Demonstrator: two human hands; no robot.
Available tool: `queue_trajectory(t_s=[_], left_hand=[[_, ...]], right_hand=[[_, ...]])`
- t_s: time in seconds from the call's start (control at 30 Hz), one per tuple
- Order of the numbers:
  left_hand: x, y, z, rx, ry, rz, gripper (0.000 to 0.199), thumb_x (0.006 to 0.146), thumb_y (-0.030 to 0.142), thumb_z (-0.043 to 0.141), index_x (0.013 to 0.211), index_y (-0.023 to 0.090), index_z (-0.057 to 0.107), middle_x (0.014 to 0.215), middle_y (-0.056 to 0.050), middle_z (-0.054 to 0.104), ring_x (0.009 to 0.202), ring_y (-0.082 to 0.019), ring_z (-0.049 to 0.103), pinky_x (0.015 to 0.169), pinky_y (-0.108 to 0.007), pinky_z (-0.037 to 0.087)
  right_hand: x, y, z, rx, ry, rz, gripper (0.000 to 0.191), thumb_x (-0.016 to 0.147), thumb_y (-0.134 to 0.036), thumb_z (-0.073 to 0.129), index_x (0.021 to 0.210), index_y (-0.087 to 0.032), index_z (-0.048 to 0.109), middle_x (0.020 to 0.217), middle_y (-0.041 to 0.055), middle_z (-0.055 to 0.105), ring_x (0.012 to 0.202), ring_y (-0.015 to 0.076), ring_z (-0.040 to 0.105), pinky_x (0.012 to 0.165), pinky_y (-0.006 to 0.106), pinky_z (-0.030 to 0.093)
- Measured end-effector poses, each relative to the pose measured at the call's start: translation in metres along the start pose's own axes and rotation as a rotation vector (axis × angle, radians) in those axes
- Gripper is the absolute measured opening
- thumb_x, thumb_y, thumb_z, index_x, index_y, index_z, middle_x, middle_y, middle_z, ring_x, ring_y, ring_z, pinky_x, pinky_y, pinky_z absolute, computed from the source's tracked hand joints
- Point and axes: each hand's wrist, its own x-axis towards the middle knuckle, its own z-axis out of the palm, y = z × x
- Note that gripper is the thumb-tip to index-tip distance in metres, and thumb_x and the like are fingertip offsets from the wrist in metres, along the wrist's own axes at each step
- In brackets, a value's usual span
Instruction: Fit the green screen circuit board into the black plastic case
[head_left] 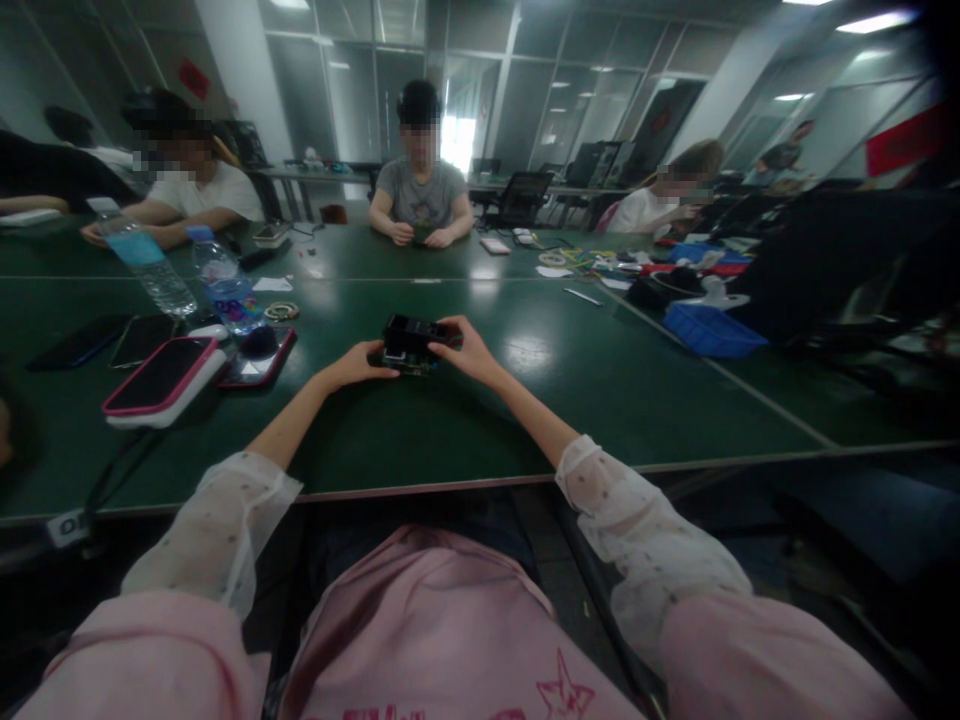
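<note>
Between my two hands is a small black box-like part [411,335], with a green circuit board [412,368] showing along its lower side. My left hand [361,364] grips the left end of the board, thumb along the near edge. My right hand [463,350] has its fingers and thumb closed on the right end of the black part. The two pieces touch or overlap; how they are joined is too small to tell. They are over the green table [360,430], near its front edge.
Left are two water bottles [225,285], a pink-rimmed phone [166,375] on a white object, and other phones. Farther right lie a silver pen-like item [583,297], tangled cables [577,260] and a blue tray [709,332]. Several people sit around the table.
</note>
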Motion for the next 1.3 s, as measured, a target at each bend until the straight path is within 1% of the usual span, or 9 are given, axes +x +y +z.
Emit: queue_trajectory(t_s=[0.1, 0.3, 0.4, 0.53, 0.73, 0.9, 1.1, 1.2, 1.3], left_hand=[[0.001, -0.003, 0.001, -0.009, 0.02, 0.003, 0.071, 0.067, 0.046, 0.081, 0.127, 0.015, 0.059, 0.126, -0.013, 0.065, 0.118, -0.032, 0.06, 0.105, -0.048, 0.042], [0.003, -0.009, 0.002, -0.02, 0.024, 0.024, 0.063, 0.068, 0.045, 0.08, 0.121, 0.016, 0.062, 0.122, -0.011, 0.067, 0.115, -0.03, 0.061, 0.105, -0.048, 0.042], [0.004, -0.01, 0.002, -0.02, 0.023, 0.021, 0.063, 0.067, 0.046, 0.081, 0.12, 0.017, 0.062, 0.122, -0.01, 0.067, 0.116, -0.03, 0.061, 0.105, -0.048, 0.042], [0.004, -0.012, 0.002, -0.033, 0.028, -0.012, 0.07, 0.065, 0.046, 0.082, 0.124, 0.016, 0.059, 0.128, -0.012, 0.064, 0.12, -0.032, 0.058, 0.107, -0.049, 0.04], [0.002, -0.01, 0.002, -0.053, 0.039, 0.008, 0.075, 0.067, 0.045, 0.082, 0.13, 0.016, 0.054, 0.131, -0.013, 0.061, 0.123, -0.031, 0.055, 0.109, -0.049, 0.038], [0.002, -0.008, 0.003, -0.041, 0.046, 0.017, 0.074, 0.067, 0.046, 0.081, 0.129, 0.017, 0.053, 0.131, -0.012, 0.06, 0.123, -0.031, 0.055, 0.108, -0.049, 0.038], [0.003, -0.014, 0.004, 0.003, 0.091, 0.029, 0.092, 0.062, 0.046, 0.084, 0.138, 0.015, 0.043, 0.137, -0.016, 0.053, 0.129, -0.034, 0.049, 0.11, -0.051, 0.034], [0.004, -0.017, 0.004, 0.025, 0.081, 0.018, 0.092, 0.063, 0.047, 0.084, 0.139, 0.018, 0.043, 0.138, -0.016, 0.052, 0.128, -0.034, 0.05, 0.11, -0.052, 0.035], [0.005, -0.018, 0.004, 0.029, 0.08, 0.041, 0.091, 0.063, 0.047, 0.084, 0.139, 0.017, 0.044, 0.138, -0.015, 0.053, 0.128, -0.033, 0.05, 0.11, -0.051, 0.035]], right_hand=[[0.0, -0.002, -0.001, -0.003, 0.012, 0.002, 0.05, 0.076, -0.052, 0.072, 0.111, -0.023, 0.053, 0.104, 0.0067, 0.063, 0.095, 0.0242, 0.062, 0.084, 0.042, 0.053], [0.002, -0.002, 0.0, 0.06, 0.046, 0.035, 0.052, 0.075, -0.058, 0.071, 0.11, -0.025, 0.052, 0.105, 0.0065, 0.063, 0.097, 0.0242, 0.062, 0.086, 0.044, 0.053], [0.002, -0.003, 0.0, 0.059, 0.013, 0.025, 0.052, 0.074, -0.058, 0.072, 0.11, -0.025, 0.053, 0.105, 0.0064, 0.063, 0.096, 0.0243, 0.062, 0.086, 0.045, 0.053], [-0.001, -0.002, 0.002, 0.054, -0.05, 0.017, 0.05, 0.076, -0.054, 0.072, 0.112, -0.025, 0.053, 0.106, 0.0065, 0.063, 0.097, 0.0246, 0.062, 0.085, 0.046, 0.054], [-0.001, -0.004, 0.001, 0.071, -0.061, 0.014, 0.049, 0.075, -0.051, 0.073, 0.11, -0.024, 0.053, 0.105, 0.0066, 0.064, 0.095, 0.0241, 0.063, 0.084, 0.044, 0.054], [-0.001, -0.006, -0.001, 0.04, -0.071, 0.022, 0.048, 0.075, -0.049, 0.074, 0.111, -0.025, 0.054, 0.106, 0.0055, 0.064, 0.094, 0.0233, 0.063, 0.084, 0.044, 0.054], [-0.004, 0.004, 0.001, -0.078, -0.155, -0.012, 0.051, 0.076, -0.045, 0.074, 0.116, -0.022, 0.054, 0.112, 0.0091, 0.06, 0.099, 0.0251, 0.061, 0.085, 0.045, 0.054], [-0.006, 0.011, 0.004, -0.149, -0.182, -0.03, 0.057, 0.075, -0.046, 0.075, 0.12, -0.019, 0.053, 0.117, 0.012, 0.058, 0.102, 0.0262, 0.06, 0.087, 0.046, 0.053], [-0.007, 0.014, 0.006, -0.195, -0.207, -0.046, 0.057, 0.075, -0.045, 0.076, 0.12, -0.019, 0.053, 0.116, 0.012, 0.058, 0.104, 0.0269, 0.059, 0.093, 0.049, 0.051]])
